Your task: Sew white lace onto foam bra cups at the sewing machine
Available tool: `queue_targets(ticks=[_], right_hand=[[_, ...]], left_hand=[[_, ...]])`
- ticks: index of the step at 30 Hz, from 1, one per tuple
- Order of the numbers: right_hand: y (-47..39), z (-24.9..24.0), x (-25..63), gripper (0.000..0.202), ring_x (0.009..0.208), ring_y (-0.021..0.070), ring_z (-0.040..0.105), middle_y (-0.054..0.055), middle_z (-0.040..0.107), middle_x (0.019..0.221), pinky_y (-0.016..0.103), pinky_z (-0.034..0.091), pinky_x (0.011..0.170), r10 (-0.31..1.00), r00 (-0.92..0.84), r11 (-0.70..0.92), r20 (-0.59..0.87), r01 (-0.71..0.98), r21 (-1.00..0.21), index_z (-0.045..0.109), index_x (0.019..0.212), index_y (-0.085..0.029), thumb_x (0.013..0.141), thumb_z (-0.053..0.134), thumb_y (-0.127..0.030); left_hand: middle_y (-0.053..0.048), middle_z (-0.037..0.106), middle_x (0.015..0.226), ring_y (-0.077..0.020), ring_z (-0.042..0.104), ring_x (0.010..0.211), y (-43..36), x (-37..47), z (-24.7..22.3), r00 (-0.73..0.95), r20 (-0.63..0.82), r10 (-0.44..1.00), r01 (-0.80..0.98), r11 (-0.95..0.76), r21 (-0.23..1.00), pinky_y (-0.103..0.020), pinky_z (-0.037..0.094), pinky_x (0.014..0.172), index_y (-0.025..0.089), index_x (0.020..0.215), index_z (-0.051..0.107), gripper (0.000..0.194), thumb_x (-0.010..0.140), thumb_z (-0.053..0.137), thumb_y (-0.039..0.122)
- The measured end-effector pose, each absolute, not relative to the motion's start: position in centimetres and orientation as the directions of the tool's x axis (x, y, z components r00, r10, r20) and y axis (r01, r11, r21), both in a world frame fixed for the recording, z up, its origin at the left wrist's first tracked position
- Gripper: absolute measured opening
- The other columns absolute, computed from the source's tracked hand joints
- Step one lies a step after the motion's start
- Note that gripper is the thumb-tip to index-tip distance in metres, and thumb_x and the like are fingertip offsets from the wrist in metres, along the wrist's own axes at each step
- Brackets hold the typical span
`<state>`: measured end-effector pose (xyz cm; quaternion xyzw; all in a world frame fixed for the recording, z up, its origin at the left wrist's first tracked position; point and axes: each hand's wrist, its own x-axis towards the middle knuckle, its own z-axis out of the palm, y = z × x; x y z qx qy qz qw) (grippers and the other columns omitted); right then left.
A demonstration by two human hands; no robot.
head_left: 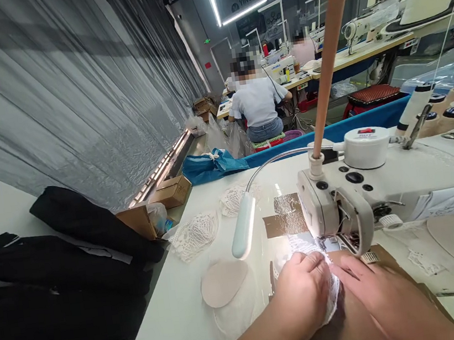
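Two bare hands meet on the near part of a glossy white bench (167, 323), well in from its left edge. The left hand (304, 293) is closed, bunched fingers pinching a white openwork lace piece (334, 291); the right hand (376, 287) lies open and flattened, fingertips at the lace's right margin. The lace sits over a smooth brown sheet (357, 314), its far part by the white metal sewing-machine head (335, 200). The needle is too small to make out, but fingertips are near its place: pushing too far could mean a prick. Uneven pulling could pucker the lace or snag its holes. Near the bench's left edge, a beige oval pad (225, 284) could be knocked by a wide swing of the left hand. Beyond hangs a pale green stick-shaped lamp (244, 229); a bump could misdirect its light. Past the far edge, a co-worker in a white top (258, 104) sits facing away.
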<state>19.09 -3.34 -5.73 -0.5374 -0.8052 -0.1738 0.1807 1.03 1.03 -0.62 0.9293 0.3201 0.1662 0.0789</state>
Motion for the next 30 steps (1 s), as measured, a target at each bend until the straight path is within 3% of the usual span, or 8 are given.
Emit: queue_targets(ticks=[6,10,16,23,27,30], right_hand=[[-2.0,-3.7,18.4,0.06,0.029,0.0092,0.035,0.006,0.076,0.087,0.026,0.034,0.027,0.798,-0.348,0.337,0.493,0.934,0.114,0.077,0.099,-0.021,0.058,0.044,0.009],[-1.9,-3.7,18.4,0.059,0.029,0.0099,0.036,0.005,0.075,0.082,0.026,0.031,0.025,0.809,-0.323,0.318,0.491,0.943,0.096,0.077,0.098,-0.022,0.055,0.048,0.006],[-2.5,-4.9,18.7,0.068,0.031,0.0099,0.042,0.006,0.074,0.092,0.026,0.037,0.027,0.837,-0.348,0.348,0.423,0.934,0.079,0.073,0.111,-0.023,0.057,0.045,0.008],[-2.7,-5.3,19.6,0.066,0.042,0.0136,0.057,0.007,0.072,0.104,0.029,0.052,0.039,0.861,-0.397,0.432,0.319,0.901,-0.045,0.063,0.125,-0.023,0.069,0.04,0.004],[-2.6,-5.5,20.0,0.057,0.066,0.0169,0.069,0.007,0.071,0.109,0.03,0.059,0.057,0.846,-0.396,0.457,0.357,0.884,-0.1,0.066,0.119,-0.023,0.077,0.035,0.001],[-2.8,-5.9,20.7,0.047,0.086,0.0185,0.072,0.008,0.07,0.116,0.03,0.061,0.07,0.813,-0.423,0.497,0.4,0.862,-0.1,0.065,0.119,-0.021,0.086,0.034,-0.006]], left_hand=[[-0.008,0.07,0.113,-0.0228,0.06,0.085,4.0,0.3,-1.4,0.769,0.222,0.6,0.533,-0.793,0.297,-0.035,0.051,0.077,0.015,0.111,0.066,0.027,0.09,0.051,0.021],[-0.009,0.068,0.12,-0.024,0.061,0.092,4.9,-0.2,-1.4,0.794,0.208,0.571,0.507,-0.811,0.292,-0.037,0.051,0.08,0.015,0.119,0.064,0.033,0.09,0.05,0.021],[-0.012,0.066,0.122,-0.0261,0.059,0.102,4.8,-0.6,-1.1,0.799,0.191,0.57,0.514,-0.813,0.274,-0.039,0.05,0.085,0.015,0.122,0.062,0.037,0.093,0.05,0.034],[-0.012,0.057,0.136,-0.0295,0.052,0.118,4.8,-0.4,-1.8,0.729,0.223,0.647,0.59,-0.76,0.273,-0.046,0.045,0.097,0.016,0.127,0.058,0.039,0.092,0.047,0.028],[-0.011,0.051,0.143,-0.0342,0.044,0.129,4.3,-0.5,-1.8,0.677,0.193,0.71,0.654,-0.701,0.284,-0.053,0.038,0.105,0.017,0.135,0.052,0.046,0.09,0.048,0.025],[-0.008,0.053,0.142,-0.0347,0.043,0.132,3.6,-1.3,-0.6,0.702,0.114,0.703,0.631,-0.689,0.357,-0.054,0.035,0.109,0.019,0.13,0.057,0.045,0.085,0.051,0.021]])
